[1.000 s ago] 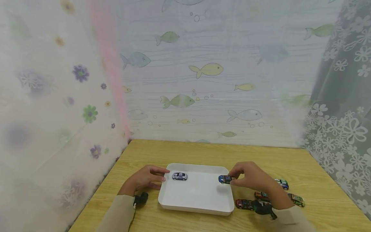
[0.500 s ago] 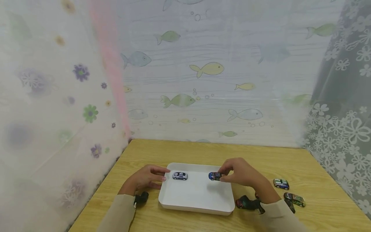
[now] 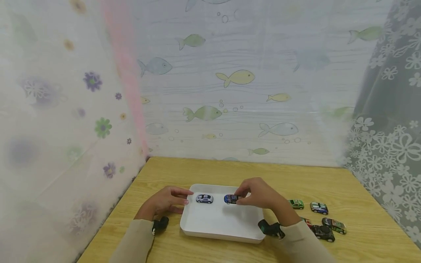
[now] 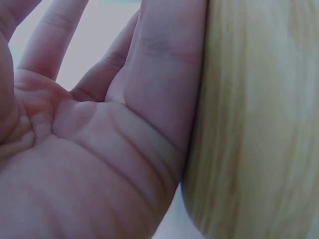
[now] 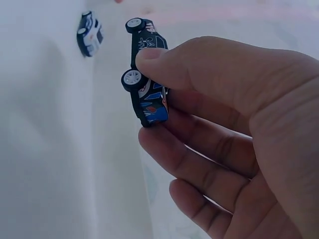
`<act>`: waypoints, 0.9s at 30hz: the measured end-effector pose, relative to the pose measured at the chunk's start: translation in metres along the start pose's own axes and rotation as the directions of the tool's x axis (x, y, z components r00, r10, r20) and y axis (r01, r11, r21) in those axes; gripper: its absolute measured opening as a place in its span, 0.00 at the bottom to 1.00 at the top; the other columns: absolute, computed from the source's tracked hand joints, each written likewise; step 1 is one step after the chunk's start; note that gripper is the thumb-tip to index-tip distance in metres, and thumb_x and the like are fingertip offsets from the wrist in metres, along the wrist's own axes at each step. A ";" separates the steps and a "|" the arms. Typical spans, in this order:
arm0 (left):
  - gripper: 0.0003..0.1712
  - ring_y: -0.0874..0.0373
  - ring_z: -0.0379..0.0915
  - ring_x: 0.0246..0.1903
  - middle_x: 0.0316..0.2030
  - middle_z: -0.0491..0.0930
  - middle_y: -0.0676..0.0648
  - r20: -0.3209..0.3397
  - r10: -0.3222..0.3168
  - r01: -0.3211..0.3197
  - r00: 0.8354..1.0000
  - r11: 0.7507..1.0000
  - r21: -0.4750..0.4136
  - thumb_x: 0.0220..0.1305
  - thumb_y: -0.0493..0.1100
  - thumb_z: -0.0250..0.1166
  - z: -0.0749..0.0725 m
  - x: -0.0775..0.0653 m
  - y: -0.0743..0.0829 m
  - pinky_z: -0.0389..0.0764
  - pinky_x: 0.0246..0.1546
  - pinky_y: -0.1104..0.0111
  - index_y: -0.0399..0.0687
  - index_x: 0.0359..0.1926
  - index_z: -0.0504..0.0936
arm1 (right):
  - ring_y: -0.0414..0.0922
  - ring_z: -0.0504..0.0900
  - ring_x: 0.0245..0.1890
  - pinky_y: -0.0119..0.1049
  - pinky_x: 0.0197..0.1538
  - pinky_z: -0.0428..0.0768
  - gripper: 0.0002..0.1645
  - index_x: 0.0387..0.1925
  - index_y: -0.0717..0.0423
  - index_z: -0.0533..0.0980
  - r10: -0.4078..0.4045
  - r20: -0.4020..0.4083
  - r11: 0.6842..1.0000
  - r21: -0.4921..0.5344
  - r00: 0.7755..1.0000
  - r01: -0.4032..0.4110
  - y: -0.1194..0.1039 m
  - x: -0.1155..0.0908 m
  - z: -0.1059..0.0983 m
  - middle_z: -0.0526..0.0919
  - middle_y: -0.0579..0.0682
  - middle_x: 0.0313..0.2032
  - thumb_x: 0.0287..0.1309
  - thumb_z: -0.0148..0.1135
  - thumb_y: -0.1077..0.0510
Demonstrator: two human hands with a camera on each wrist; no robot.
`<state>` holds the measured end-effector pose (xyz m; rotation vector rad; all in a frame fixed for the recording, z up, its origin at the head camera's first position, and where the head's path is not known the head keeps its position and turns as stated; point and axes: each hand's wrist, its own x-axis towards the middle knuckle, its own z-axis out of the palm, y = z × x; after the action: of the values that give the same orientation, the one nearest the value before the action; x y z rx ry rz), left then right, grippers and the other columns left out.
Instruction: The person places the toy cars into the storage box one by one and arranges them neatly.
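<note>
Fingers (image 5: 169, 154) of the right hand (image 3: 261, 195), together with the thumb, pinched a blue and black toy car (image 3: 231, 199) by its body, and its white wheels were plain to see from the right wrist. This car was over the white tray (image 3: 223, 225), in the far half and slightly right of the middle, with a soft shadow below it. Near it, toward the left, a white and dark-blue toy car (image 3: 204, 199) stood inside the tray. At the tray's left side, the fingers of the left hand (image 3: 164, 200) were extended and apart; whether they touched the rim, I could not tell. Outside the tray, on the right, a green toy car (image 3: 296, 204) and a white, blue and green toy car (image 3: 319, 208) stood farther back. Nearer were a dark green toy car (image 3: 334, 225), a black toy car (image 3: 323, 233) just beside it, and a red toy car (image 3: 307, 221), partly hidden by the right arm. All of these rested on a wooden table (image 3: 184, 170), and behind it hung a fish-printed curtain (image 3: 240, 109).
</note>
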<state>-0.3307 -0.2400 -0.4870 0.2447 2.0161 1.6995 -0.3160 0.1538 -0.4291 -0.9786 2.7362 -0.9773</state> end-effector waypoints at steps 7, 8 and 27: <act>0.31 0.49 0.81 0.56 0.65 0.79 0.41 0.008 0.006 -0.006 1.000 1.000 -0.004 0.60 0.43 0.77 -0.001 0.000 0.000 0.88 0.51 0.53 0.45 0.64 0.82 | 0.34 0.84 0.36 0.34 0.43 0.83 0.09 0.39 0.43 0.90 0.024 0.007 1.000 -0.009 1.000 -0.024 -0.004 0.012 0.011 0.86 0.36 0.37 0.56 0.79 0.53; 0.31 0.49 0.81 0.56 0.65 0.79 0.41 0.009 0.007 -0.007 1.000 1.000 -0.005 0.60 0.43 0.77 -0.001 0.000 0.001 0.88 0.51 0.53 0.45 0.64 0.82 | 0.34 0.84 0.36 0.34 0.42 0.83 0.09 0.39 0.43 0.90 0.021 0.009 1.000 -0.009 1.000 -0.021 -0.004 0.013 0.013 0.86 0.36 0.37 0.55 0.79 0.53; 0.30 0.50 0.82 0.56 0.65 0.78 0.39 0.008 0.008 -0.008 1.000 1.000 0.013 0.62 0.42 0.76 0.001 -0.001 0.004 0.88 0.50 0.53 0.42 0.65 0.81 | 0.35 0.83 0.34 0.31 0.39 0.83 0.08 0.37 0.47 0.90 0.016 0.053 1.000 0.019 0.998 -0.017 -0.025 0.046 0.043 0.88 0.39 0.35 0.54 0.80 0.55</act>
<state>-0.3299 -0.2389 -0.4831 0.2640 2.0237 1.6875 -0.3270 0.0881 -0.4420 -0.9633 2.6822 -0.9597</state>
